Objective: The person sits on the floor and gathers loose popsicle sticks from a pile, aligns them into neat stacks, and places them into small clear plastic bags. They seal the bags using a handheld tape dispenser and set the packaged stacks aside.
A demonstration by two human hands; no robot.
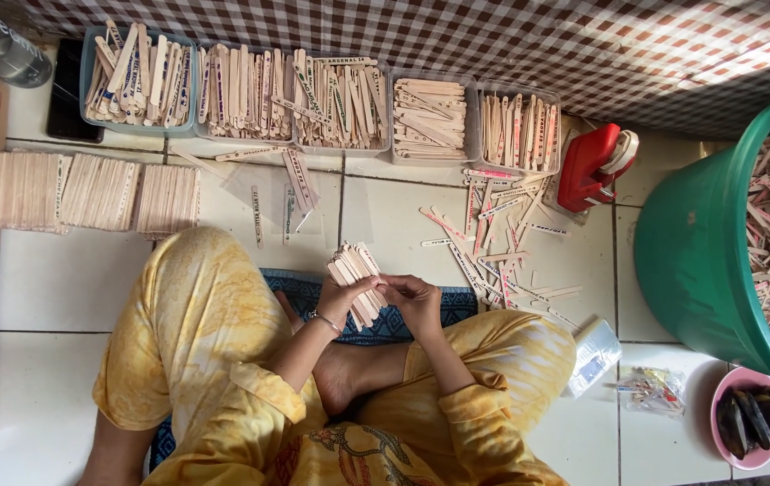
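Hands (385, 301) clasp stick bundle (358, 281); trays (480, 121) hold sticks.

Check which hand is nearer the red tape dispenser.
Right. The right hand sits below-left of the red tape dispenser; the left hand, gripping the stick bundle, is farther left.

Pale matt wooden sticks (356, 281); glossy white floor tiles (61, 279); smooth green plastic bucket (687, 261).

Bare floor tile (394, 225) open at 12 o'clock; loose stick scatter (502, 243) blocks 2 o'clock, green tub (691, 261) 3 o'clock, stick stacks (97, 191) 10 o'clock.
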